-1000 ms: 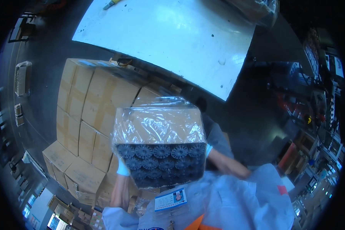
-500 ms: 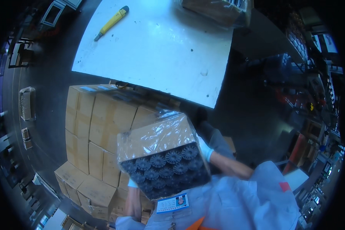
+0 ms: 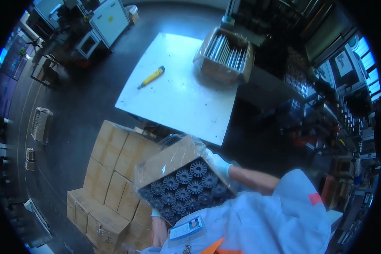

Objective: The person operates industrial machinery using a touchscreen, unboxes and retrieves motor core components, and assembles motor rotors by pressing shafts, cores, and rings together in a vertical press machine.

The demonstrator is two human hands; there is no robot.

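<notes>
An open cardboard box [image 3: 169, 163] with clear plastic film is held tilted against my body. Rows of dark, round, toothed parts [image 3: 183, 194] fill its open side, which faces me. My right hand [image 3: 217, 161], in a light glove, grips the box's right side. Low on the left side, my left hand [image 3: 156, 213] supports the box; only the glove's cuff shows and the fingers are hidden beneath.
Closed cartons [image 3: 99, 180] are stacked at my left. Ahead, a white table [image 3: 169, 101] bears a yellow utility knife [image 3: 151, 78] and an open carton [image 3: 218, 70] of upright flat pieces. Machines and racks [image 3: 321, 114] stand at the right; a white cabinet [image 3: 110, 23] is far left.
The view has tipped up, so the whole table and its carton now show farther off. The box stays in both hands, and its toothed parts face the camera more squarely.
</notes>
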